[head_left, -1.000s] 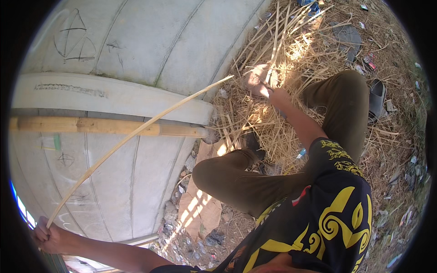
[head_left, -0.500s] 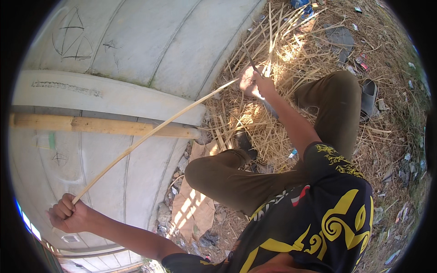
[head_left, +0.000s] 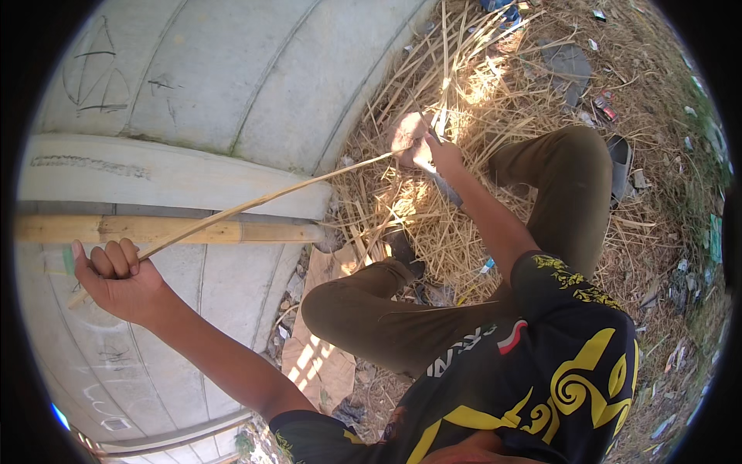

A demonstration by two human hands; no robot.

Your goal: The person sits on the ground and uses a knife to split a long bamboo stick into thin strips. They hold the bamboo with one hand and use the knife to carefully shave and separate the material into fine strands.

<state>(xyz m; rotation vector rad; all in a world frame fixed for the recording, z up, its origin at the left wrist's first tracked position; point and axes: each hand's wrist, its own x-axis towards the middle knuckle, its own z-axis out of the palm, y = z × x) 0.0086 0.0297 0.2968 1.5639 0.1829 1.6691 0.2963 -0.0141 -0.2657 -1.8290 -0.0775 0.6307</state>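
Note:
My left hand [head_left: 117, 277], at the left by the wall, is closed round a long pale bamboo strip [head_left: 255, 203], and a short end sticks out past the fist. From there the strip runs up to the right, reaching a rounded brownish block [head_left: 406, 133] on the ground. Beside that block my right hand [head_left: 445, 158] is closed on a knife [head_left: 423, 116] with a thin dark length jutting out above the fingers. A grey flat piece [head_left: 447, 188] shows below this hand; whether it belongs to the knife cannot be told. The strip's far end is partly lost in glare.
A pale panelled wall [head_left: 193, 85] rises on the left, with a bamboo pole [head_left: 174, 230] along it. Pale strips and shavings [head_left: 440, 232] cover the ground round my bent legs. Flattened cardboard [head_left: 321, 359] lies near my knee; a dark sandal [head_left: 620, 166] is at the right.
My left hand has moved up towards the bamboo pole, and an end of the strip now shows beyond the fist. The strip slopes less steeply. My right hand stays by the block.

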